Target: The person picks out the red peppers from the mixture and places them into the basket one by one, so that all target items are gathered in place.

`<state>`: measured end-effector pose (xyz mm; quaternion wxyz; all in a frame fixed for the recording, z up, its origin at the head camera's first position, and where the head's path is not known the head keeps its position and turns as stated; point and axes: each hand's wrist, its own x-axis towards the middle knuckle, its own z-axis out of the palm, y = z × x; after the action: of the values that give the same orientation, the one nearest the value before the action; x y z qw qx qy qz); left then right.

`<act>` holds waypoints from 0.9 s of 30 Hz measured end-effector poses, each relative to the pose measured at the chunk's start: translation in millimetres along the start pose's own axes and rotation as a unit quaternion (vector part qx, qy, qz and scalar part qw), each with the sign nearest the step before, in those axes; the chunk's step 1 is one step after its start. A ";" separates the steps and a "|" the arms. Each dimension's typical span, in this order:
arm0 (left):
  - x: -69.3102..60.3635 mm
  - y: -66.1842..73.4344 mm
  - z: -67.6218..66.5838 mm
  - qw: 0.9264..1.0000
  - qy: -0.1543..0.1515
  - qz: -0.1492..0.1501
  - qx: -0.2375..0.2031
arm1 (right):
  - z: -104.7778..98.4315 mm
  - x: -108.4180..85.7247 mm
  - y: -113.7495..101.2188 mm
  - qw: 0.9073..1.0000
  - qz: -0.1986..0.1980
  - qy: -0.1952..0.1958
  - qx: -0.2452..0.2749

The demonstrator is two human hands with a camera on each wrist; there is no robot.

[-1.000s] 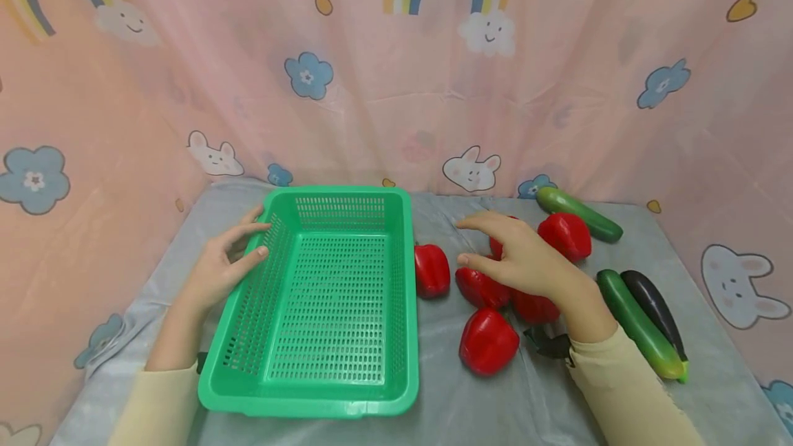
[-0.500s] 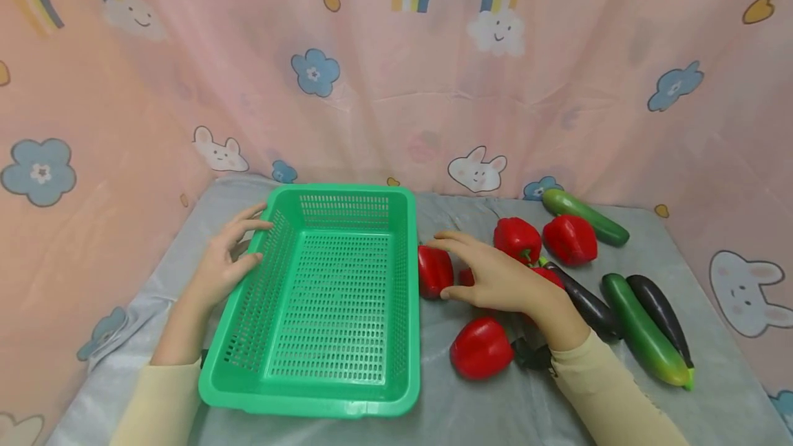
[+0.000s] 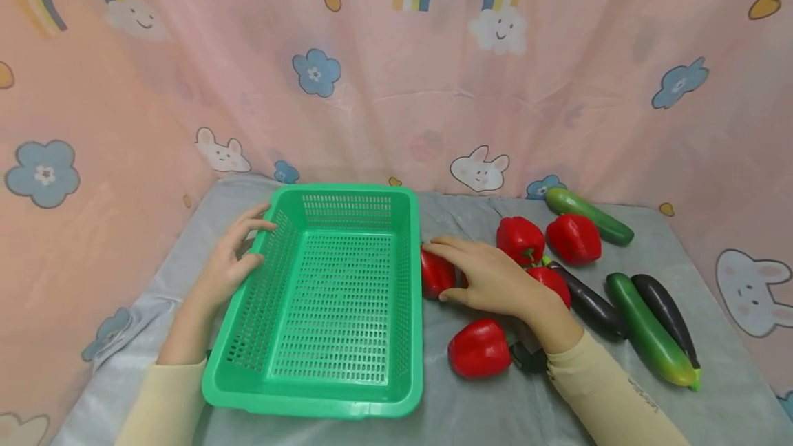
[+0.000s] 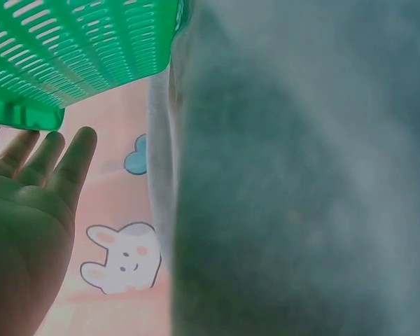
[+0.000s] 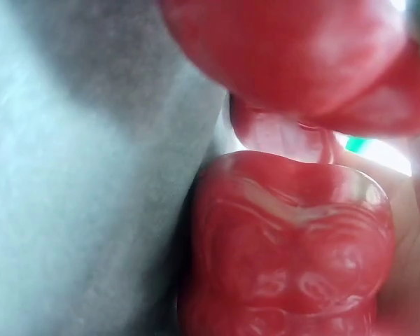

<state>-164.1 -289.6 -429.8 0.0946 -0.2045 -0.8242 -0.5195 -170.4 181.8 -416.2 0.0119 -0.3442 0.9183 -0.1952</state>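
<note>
A green plastic basket (image 3: 312, 405) with slotted walls stands left of centre. My left hand (image 3: 226, 263) rests at its left rim with fingers extended, and the left wrist view shows the fingertips (image 4: 84, 140) near the basket's edge. My right hand (image 3: 489, 277) cups low over a red bell pepper (image 5: 294, 245), which it hides in the head view. Its fingertips reach over another red bell pepper (image 3: 436, 275) beside the basket's right wall. A third red bell pepper (image 3: 480, 348) lies nearer me, just below the hand.
Further right lie red bell peppers (image 3: 573, 238), a dark eggplant (image 3: 588, 301), a second eggplant (image 3: 665, 308) and two zucchini (image 3: 650, 332), one at the back. A grey cloth (image 3: 471, 411) covers the table, and a pink printed curtain (image 3: 372, 122) hangs behind it.
My right hand has come left and lower over the peppers, uncovering an eggplant and peppers behind it. The nearest pepper has turned and shifted slightly left. My left hand stays at the basket.
</note>
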 end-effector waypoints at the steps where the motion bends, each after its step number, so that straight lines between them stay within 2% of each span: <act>1: 0.1 -0.4 0.4 1.000 0.001 0.001 0.001 | -0.2 0.1 0.2 1.000 0.000 0.001 0.000; 15: 0.7 2.3 1.9 1.000 0.002 0.002 0.000 | -7.2 -2.1 0.2 0.999 0.005 -0.010 0.034; 27: 0.5 1.7 1.6 1.000 0.002 -0.002 -0.005 | -11.8 -6.5 3.3 0.998 0.028 0.031 0.041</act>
<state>-163.7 -287.4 -428.9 0.0943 -0.2024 -0.8220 -0.5239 -169.4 192.4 -407.2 0.0028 -0.3112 0.9189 -0.2425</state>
